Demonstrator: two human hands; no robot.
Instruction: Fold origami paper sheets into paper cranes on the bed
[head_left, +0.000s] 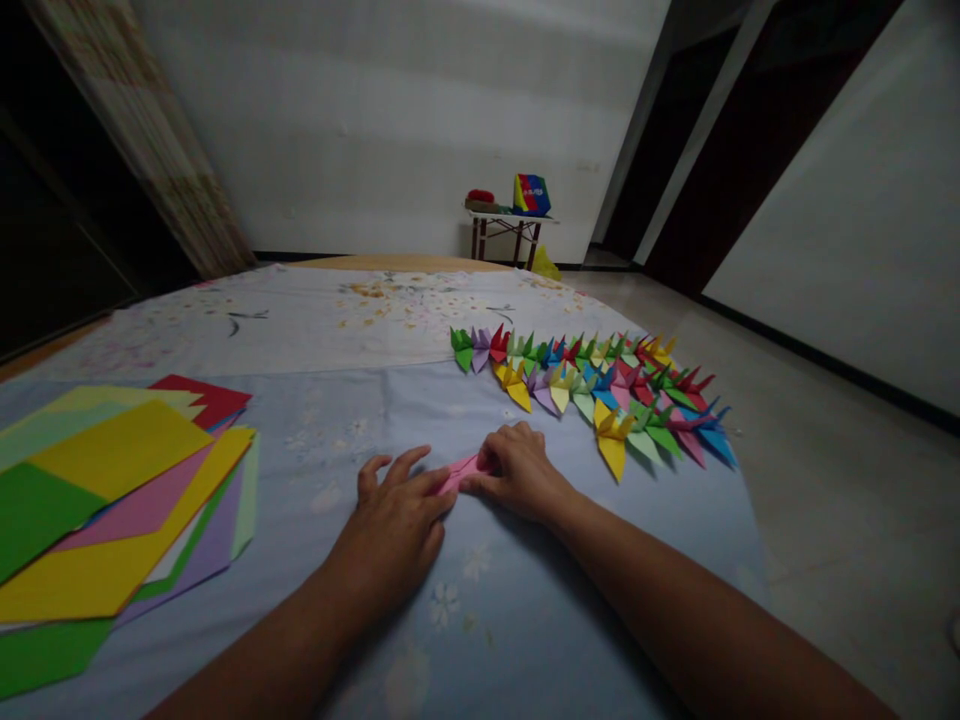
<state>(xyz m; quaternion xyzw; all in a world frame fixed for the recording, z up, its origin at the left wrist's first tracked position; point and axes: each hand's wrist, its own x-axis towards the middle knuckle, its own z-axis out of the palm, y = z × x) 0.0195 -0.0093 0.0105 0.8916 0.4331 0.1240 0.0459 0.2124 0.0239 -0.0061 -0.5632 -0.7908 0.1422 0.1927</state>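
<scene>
A narrow strip of folded pink origami paper (pixel 459 474) lies low over the blue floral cloth, between my two hands. The thumb and fingers of my right hand (pixel 517 470) are closed on its right end. My left hand (pixel 401 515) grips the left end between index finger and thumb, while its other fingers are raised and spread. Part of the paper is hidden under my fingertips. Beyond my right hand stand rows of folded paper cranes (pixel 613 436) in many colours.
Coloured paper sheets (pixel 120 450) lie in an overlapping spread at the table's left. The tablecloth (pixel 450 640) covers a rounded table whose right edge drops to the tiled floor. A small side table (pixel 510 217) with a colourful box (pixel 532 195) stands by the far wall.
</scene>
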